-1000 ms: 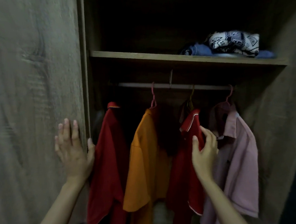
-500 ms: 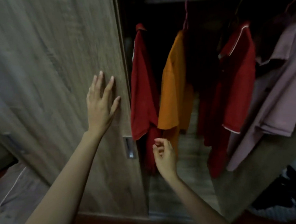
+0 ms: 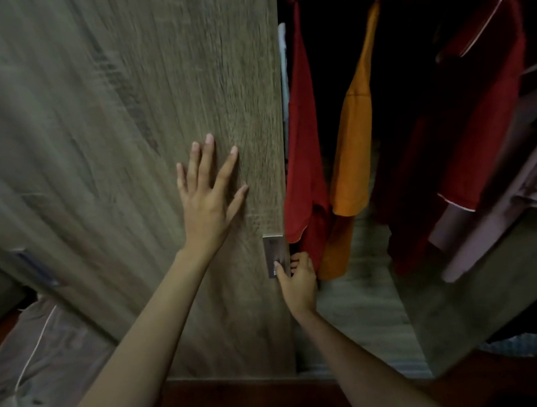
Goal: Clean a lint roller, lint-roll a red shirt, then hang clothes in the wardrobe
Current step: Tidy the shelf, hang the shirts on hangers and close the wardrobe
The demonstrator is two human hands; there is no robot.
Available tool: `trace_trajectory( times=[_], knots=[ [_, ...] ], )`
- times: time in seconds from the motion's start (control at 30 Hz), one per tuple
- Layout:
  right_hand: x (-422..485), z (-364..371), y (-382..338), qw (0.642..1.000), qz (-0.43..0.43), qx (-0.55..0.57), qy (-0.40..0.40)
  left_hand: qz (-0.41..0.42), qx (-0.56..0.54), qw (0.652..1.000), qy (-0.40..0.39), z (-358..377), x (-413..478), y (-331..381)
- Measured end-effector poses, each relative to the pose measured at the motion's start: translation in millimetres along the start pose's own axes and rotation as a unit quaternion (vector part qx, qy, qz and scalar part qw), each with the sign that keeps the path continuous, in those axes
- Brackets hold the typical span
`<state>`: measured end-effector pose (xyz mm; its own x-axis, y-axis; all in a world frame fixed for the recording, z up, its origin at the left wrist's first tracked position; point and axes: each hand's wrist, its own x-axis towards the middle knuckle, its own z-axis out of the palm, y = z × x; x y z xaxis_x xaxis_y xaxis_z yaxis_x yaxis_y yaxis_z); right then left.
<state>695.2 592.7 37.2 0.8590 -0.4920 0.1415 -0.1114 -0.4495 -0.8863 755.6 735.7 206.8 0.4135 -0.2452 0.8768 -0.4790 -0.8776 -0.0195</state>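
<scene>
The wardrobe's wooden sliding door (image 3: 134,123) fills the left of the head view. My left hand (image 3: 208,195) lies flat on it with the fingers spread. My right hand (image 3: 296,279) grips the door's edge at the small metal handle (image 3: 273,250), thumb on the plate and fingers curled behind the edge. Inside the dark wardrobe hang a red shirt (image 3: 303,156), an orange shirt (image 3: 356,140), a red shirt with white piping (image 3: 478,131) and a pink shirt (image 3: 515,205).
The wardrobe's wooden floor (image 3: 364,317) shows below the clothes. Its right side wall (image 3: 477,300) slants down at the right. Pale bedding (image 3: 48,349) lies at the lower left on a reddish floor (image 3: 243,402).
My right hand left the red piped shirt, dropped down and took hold of the door's edge at the handle. The view tilted down. My left hand stays flat on the door.
</scene>
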Motion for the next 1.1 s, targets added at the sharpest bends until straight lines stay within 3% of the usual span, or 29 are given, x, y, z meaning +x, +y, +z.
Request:
trace_trajectory(
  times=[0.47,0.77,1.1],
  knots=[
    [8,-33,23,0.999,0.020,0.005,0.044,0.046,-0.021,0.999,-0.003,18,1,34],
    [29,-108,59,0.994,0.065,-0.026,0.090,0.150,-0.027,0.988,-0.007,45,4,89],
    [64,-204,107,0.981,0.115,-0.056,0.149,0.202,-0.026,0.979,-0.004,76,7,167]
  ],
)
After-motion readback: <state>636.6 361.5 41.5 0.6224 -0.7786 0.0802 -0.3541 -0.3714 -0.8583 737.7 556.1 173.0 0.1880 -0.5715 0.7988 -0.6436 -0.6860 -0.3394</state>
